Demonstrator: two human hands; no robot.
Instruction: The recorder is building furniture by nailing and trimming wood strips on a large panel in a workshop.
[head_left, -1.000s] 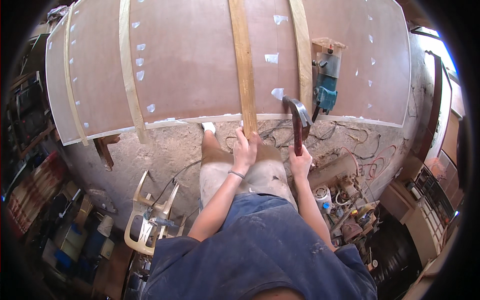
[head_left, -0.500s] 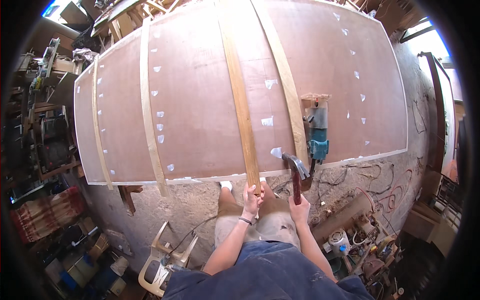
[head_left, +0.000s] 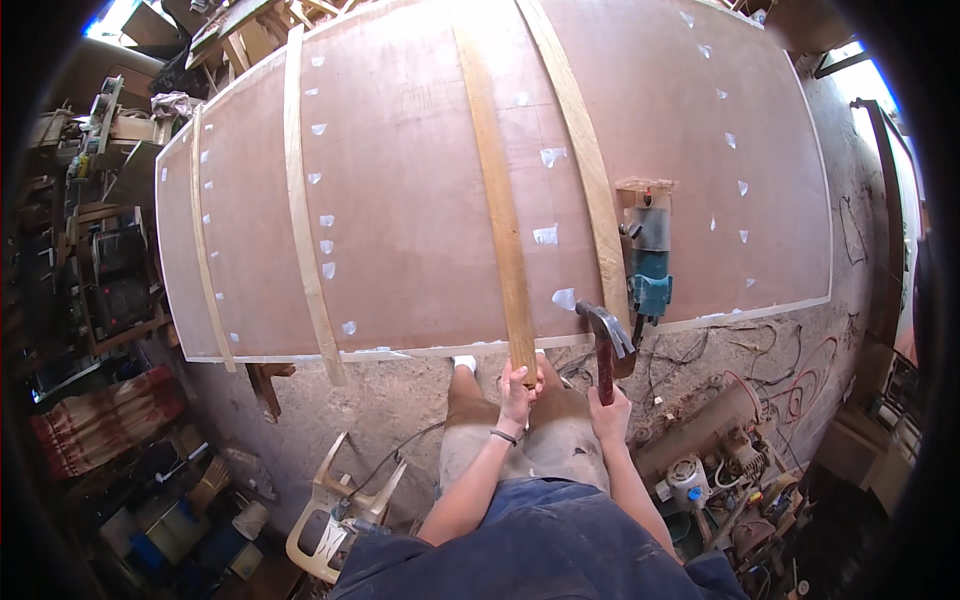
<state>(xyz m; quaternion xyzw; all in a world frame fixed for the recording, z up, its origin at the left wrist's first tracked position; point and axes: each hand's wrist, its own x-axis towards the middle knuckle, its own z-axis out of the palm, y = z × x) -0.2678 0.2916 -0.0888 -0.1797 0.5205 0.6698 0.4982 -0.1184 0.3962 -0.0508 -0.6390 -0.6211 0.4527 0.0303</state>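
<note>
A large brown panel (head_left: 400, 200) with pale edges lies before me, marked by rows of small whitish patches. My left hand (head_left: 518, 396) is closed around the near end of a long wooden strip (head_left: 512, 260), which runs away across the panel and overhangs its front edge. In my right hand (head_left: 609, 412) is a claw hammer (head_left: 605, 368), gripped by its dark red handle with the head upward near the panel's edge. Beyond the hammer, a teal power tool (head_left: 652, 270), perhaps a router, rests on the panel beside another wooden strip (head_left: 580, 150).
Two more strips, one at the middle left (head_left: 298, 180) and one at the far left (head_left: 203, 240), cross the panel. A beige plastic chair (head_left: 310, 535) stands at lower left. At lower right are a compressor-like machine (head_left: 690, 475) and cables (head_left: 770, 370) on the floor.
The view has shifted, so the scene sits farther right. The held strip lies slightly closer to the patches on its right. Both hands keep their grips.
</note>
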